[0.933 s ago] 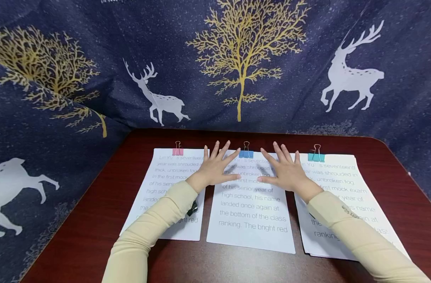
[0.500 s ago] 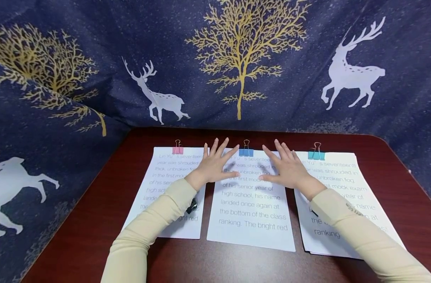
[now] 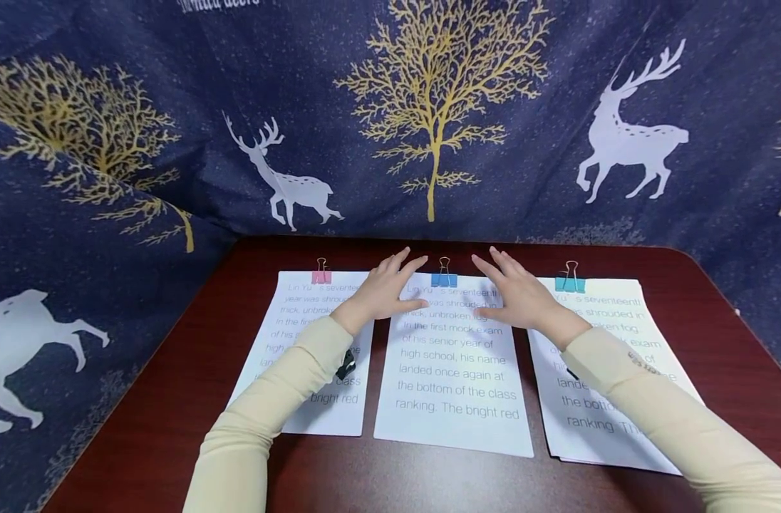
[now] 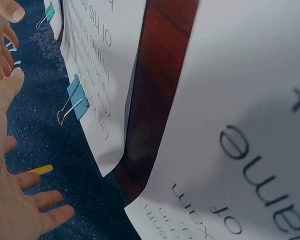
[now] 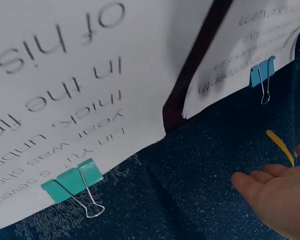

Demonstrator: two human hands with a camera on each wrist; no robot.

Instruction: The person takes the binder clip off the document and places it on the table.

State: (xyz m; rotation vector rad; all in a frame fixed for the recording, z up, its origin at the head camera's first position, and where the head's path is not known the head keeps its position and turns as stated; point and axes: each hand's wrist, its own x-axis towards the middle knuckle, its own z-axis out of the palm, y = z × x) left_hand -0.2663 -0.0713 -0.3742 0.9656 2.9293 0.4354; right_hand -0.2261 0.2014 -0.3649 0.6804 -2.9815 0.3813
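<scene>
My left hand hovers above the gap between the left paper sheet and the middle sheet, fingers straight and thumb held out. Opposite it, my right hand is raised over the middle sheet's right edge and the right paper stack. Neither hand holds anything. A blue binder clip grips the middle sheet's top edge between them. The left sheet carries a pink binder clip, the right stack a teal binder clip. The left wrist view shows part of my right hand too.
All papers bear the same large printed text and lie side by side on a dark red table. Behind the table hangs a navy cloth with deer and gold trees. A small black object shows beside the left sleeve.
Both hands have lifted from spread, flatter positions at the papers. Their fingers have drawn closer together and the palms have turned more toward each other. The papers and clips have stayed in place.
</scene>
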